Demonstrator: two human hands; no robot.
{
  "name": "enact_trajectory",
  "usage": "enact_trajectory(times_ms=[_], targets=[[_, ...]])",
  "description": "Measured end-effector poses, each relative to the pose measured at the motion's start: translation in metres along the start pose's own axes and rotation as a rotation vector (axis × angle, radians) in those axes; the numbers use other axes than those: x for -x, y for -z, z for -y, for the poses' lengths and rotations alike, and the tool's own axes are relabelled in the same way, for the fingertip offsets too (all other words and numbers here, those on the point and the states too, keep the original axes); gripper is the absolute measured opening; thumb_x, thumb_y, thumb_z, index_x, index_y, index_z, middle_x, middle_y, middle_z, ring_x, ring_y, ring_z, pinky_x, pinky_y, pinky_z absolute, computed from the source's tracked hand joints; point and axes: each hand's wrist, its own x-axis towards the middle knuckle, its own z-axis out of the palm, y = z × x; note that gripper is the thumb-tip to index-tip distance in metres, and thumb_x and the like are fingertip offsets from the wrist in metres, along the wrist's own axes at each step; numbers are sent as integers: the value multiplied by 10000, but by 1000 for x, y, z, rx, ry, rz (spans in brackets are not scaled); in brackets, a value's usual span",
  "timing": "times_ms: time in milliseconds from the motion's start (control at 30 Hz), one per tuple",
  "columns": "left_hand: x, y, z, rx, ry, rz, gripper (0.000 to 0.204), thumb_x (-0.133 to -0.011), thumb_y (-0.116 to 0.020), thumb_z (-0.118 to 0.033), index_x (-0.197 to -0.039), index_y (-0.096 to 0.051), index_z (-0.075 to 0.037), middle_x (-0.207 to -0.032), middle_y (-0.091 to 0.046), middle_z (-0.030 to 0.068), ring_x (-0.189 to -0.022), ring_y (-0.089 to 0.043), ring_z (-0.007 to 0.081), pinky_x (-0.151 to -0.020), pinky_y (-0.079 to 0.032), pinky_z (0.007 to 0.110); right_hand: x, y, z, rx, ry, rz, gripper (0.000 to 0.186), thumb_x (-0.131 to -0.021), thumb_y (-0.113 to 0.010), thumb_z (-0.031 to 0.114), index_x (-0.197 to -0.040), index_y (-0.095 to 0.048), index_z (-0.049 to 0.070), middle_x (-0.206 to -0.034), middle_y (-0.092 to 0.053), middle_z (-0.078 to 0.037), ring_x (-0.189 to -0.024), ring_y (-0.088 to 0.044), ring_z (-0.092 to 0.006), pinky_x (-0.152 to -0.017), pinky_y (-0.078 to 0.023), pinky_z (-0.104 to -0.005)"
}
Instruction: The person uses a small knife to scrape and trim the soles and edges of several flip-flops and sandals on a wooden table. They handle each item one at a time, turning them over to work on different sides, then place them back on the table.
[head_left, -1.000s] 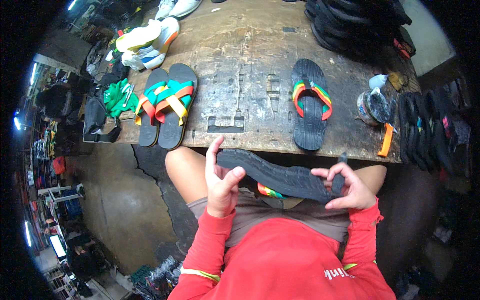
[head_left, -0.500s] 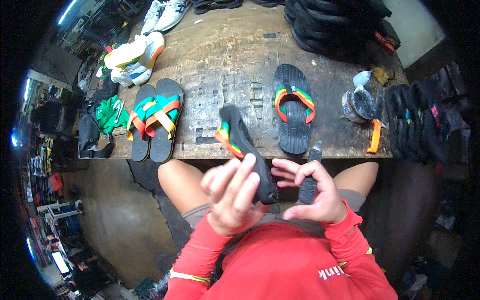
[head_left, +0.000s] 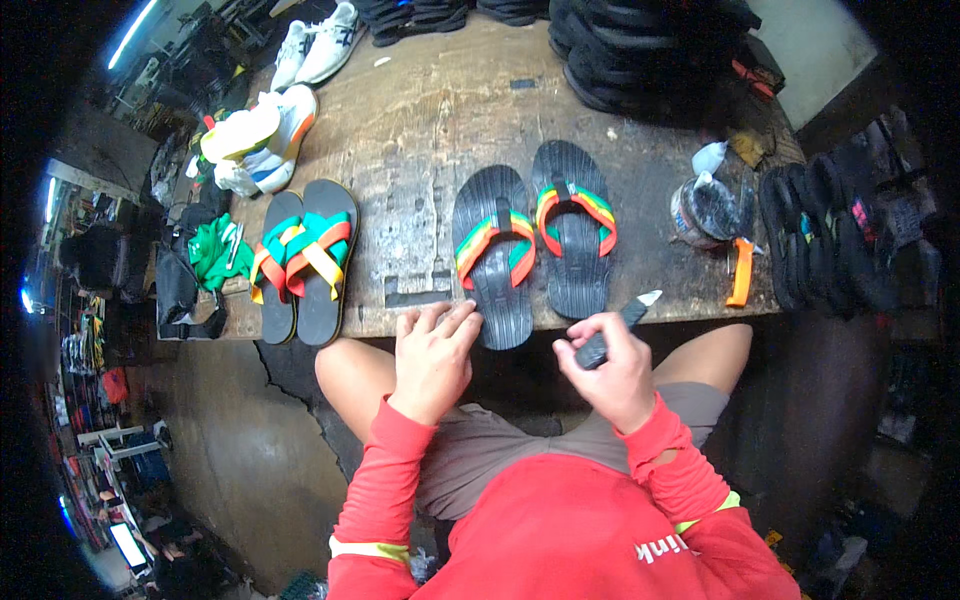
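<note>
Two black thong sandals with straps in red, yellow and green lie side by side on the wooden bench, toes away from me. The left sandal (head_left: 492,285) overhangs the front edge slightly at its heel. Beside that heel, my left hand (head_left: 435,355) rests its outstretched fingers at the bench edge, holding nothing; whether a fingertip touches the sole is unclear. The right sandal (head_left: 578,280) sits fully on the bench. Just below it, my right hand (head_left: 615,365) is closed around a knife (head_left: 632,311) with a dark wrapped handle, its short pale blade pointing up and away to the right.
Another pair of sandals with crossed coloured straps (head_left: 322,265) lies at left, with sneakers (head_left: 285,140) behind. A tall pile of black soles (head_left: 640,50) occupies the back right. A glue-smeared tub (head_left: 708,210) and an orange-handled tool (head_left: 740,272) stand at right, near more black sandals (head_left: 815,240).
The left sandal, held up in my left hand before, now lies on the bench beside the other one, and that hand has let go. My right hand has closed more tightly around the knife.
</note>
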Motion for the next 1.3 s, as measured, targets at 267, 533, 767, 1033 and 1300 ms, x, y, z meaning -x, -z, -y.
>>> enact_trajectory(times_ms=[267, 533, 767, 1033, 1300], targets=[[-86, -51, -27, 33, 224, -243, 398, -915, -673, -272, -1215, -633, -13, -989, -591, 152, -942, -612, 326, -762, -522, 427, -72, -11, -71, -257, -98, -310, 388, -819, -833, 128, -999, -497, 53, -1204, -700, -198, -1035, -683, -297, -925, -521, -411], [-123, -78, -39, 184, 365, -238, 500, -842, -741, -473, -988, -598, -17, -1001, -579, 174, -959, -566, 337, -824, -450, 453, -54, -10, -96, -75, 48, -154, 335, -805, -833, 145, -981, -566, 46, -965, -650, -82, -937, -620, -194, -905, -490, -339], [-74, -54, 2, 164, 375, -512, 193, -816, -714, -211, -861, -588, -71, -891, -572, 126, -873, -582, 315, -747, -452, 445, -45, 4, -106, -490, 54, 96, 293, -855, -759, 108, -1010, -512, 69, -1104, -718, -149, -1175, -622, -278, -1090, -403, -434], [-51, 39, 146, -309, 1099, -830, 317, -905, -668, -317, -837, -645, -8, -881, -649, 207, -877, -632, 384, -786, -500, 507, -47, 2, -101, -402, 54, 149, 290, -825, -746, 41, -1001, -517, 69, -1095, -736, -148, -1146, -647, -289, -1061, -444, -433], [-7, 5, 185, -281, 1322, -559, 455, -888, -706, -448, -1012, -625, -17, -975, -673, 212, -923, -676, 385, -785, -538, 510, -46, 3, -93, -440, 12, 124, 296, -804, -746, -12, -1001, -536, 57, -1063, -726, -118, -1119, -655, -246, -1047, -461, -409]])
